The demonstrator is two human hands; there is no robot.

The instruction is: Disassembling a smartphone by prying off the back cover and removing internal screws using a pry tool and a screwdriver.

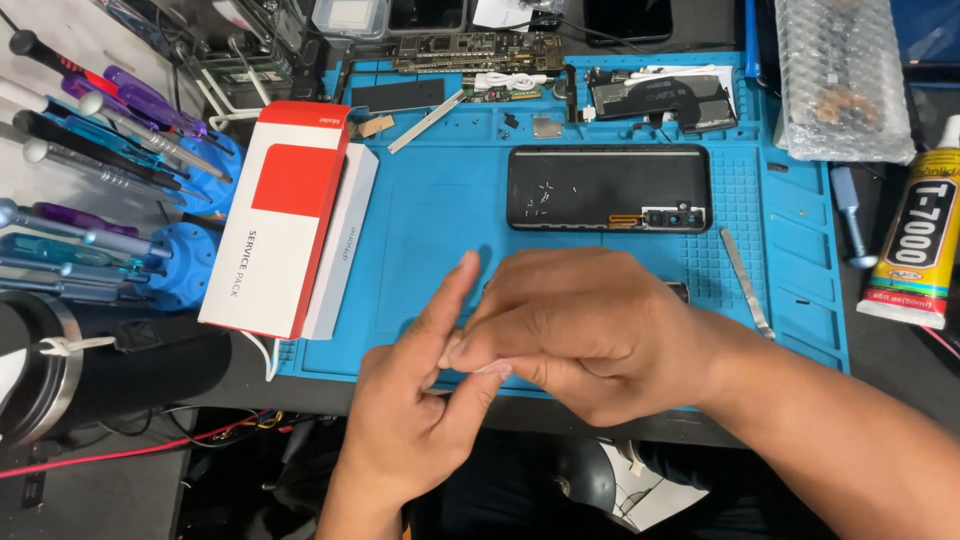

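Both hands are meeting low over the near edge of the blue work mat (420,230). The left hand (415,420) is coming up from below with its palm turned up and its forefinger stretched out straight, the other fingers curling loosely inward. The right hand (590,335) is reaching across from the right, its fingertips bunching together and pressing against the left hand's fingers. Whether anything small is being pinched between them I cannot tell; the fingers themselves are hiding the spot.

Just beyond the hands, an opened black phone shell (608,188) is lying flat on the mat, long side facing the person, with tiny pale specks scattered inside it and an orange strip near its lower right corner. A thin metal pry tool (747,283) is lying to the right of it, slanting down the mat. More dark phone parts (660,98) and a circuit board (478,50) are sitting along the far edge.

To the left, a red and white box (275,215) is resting on top of a slimmer white box (342,245), both overlapping the mat's left edge. Screwdrivers (100,130) are standing in blue holders further left. On the right, off the mat, a yellow tube of glue (915,240) is lying beside a sheet of bubble wrap (840,80).
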